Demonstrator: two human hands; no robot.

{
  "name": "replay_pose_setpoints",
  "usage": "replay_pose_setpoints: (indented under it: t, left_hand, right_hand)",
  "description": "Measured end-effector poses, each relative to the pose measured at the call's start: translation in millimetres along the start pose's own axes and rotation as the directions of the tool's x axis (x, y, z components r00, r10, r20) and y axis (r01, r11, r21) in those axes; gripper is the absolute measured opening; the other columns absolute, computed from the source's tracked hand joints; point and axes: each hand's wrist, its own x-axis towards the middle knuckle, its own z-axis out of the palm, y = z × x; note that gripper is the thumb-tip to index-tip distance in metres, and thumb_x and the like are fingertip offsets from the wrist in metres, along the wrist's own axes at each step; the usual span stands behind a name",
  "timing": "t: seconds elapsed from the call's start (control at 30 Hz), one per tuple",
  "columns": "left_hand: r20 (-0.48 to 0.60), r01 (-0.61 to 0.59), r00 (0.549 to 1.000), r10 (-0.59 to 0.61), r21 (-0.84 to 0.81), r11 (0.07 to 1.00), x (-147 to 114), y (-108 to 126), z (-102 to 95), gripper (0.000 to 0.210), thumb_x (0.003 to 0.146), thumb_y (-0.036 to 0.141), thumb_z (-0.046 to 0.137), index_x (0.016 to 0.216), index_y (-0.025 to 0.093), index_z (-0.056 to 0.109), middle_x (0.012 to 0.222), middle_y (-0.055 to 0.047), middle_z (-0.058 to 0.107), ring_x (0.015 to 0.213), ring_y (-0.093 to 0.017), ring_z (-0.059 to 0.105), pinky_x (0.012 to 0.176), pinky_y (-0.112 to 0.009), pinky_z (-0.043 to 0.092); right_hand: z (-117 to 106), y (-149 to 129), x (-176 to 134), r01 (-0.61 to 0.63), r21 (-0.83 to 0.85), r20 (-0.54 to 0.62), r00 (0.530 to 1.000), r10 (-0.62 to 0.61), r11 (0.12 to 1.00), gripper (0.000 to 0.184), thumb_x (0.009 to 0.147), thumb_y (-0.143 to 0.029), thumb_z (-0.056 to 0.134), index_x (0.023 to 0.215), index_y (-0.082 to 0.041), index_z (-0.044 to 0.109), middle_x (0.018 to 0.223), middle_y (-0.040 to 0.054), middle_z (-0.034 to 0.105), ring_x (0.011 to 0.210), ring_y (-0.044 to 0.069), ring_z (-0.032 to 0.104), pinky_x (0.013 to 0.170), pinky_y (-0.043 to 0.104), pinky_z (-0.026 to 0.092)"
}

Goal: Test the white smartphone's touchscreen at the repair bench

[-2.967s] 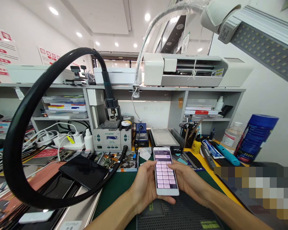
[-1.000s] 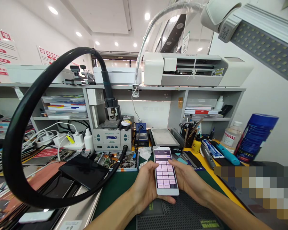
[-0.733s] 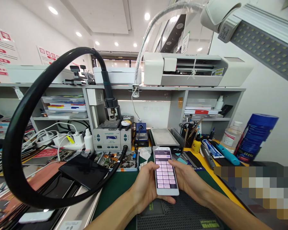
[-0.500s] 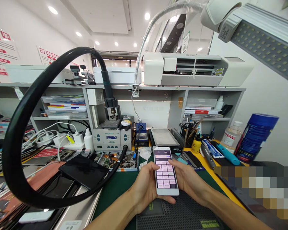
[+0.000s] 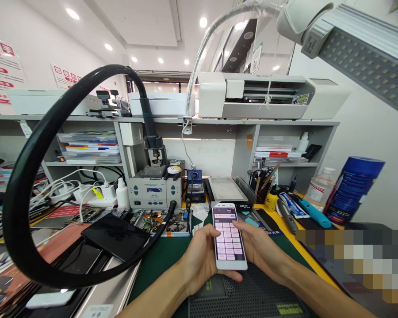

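Left hand (image 5: 197, 251) grips the white phone (image 5: 231, 264) from the left and beneath; right hand (image 5: 258, 242) holds its right edge, over the near black mat (image 5: 252, 296). The screen (image 5: 230, 240) is lit with a tile grid, so operation appears under way; what remains cannot be determined. Left of the phone and farther, a parts tray (image 5: 182, 235) contains small circuit components (image 5: 151, 219). Far right stands a clear bottle (image 5: 320, 185); its contents cannot be identified.

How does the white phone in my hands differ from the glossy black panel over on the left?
The white phone has a lit screen; the black panel is dark. The phone sits between the left hand and right hand; neither touches the panel. The phone looks smaller than the panel. Both are flat and rectangular.
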Motion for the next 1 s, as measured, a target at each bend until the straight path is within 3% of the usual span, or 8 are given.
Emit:
replay_pose_setpoints:
  t: [0.27, 1.0]
  left_hand:
    - [-0.011, 0.000, 1.000, 0.000, 0.000, 1.000, 1.1, -1.9, -2.0, 0.043, 0.079, 0.027, 0.045, 0.117, 0.011, 0.058, 0.088, -0.011, 0.064, 0.078, -0.027, 0.066, 0.059, -0.042, 0.060]
    - [-0.047, -0.020, 0.999, 0.022, 0.042, 0.999, 2.9, -3.7, -2.6, 0.048, 0.075, 0.017, 0.048, 0.122, 0.012, 0.055, 0.090, -0.010, 0.063, 0.081, -0.028, 0.066, 0.060, -0.043, 0.061]
  right_hand:
    - [0.8, -0.5, 0.7, 0.001, -0.001, -0.001, 1.000, -0.001, 1.000, 0.038, 0.096, -0.048, 0.050, 0.112, -0.019, 0.068, 0.092, 0.0054, 0.075, 0.087, 0.023, 0.065, 0.084, 0.037, 0.046]
    - [3.5, -2.8, -1.1, 0.001, -0.005, -0.005, 1.000, -0.001, 1.000, 0.038, 0.096, -0.045, 0.049, 0.114, -0.017, 0.068, 0.095, 0.0066, 0.076, 0.086, 0.023, 0.067, 0.079, 0.035, 0.048]
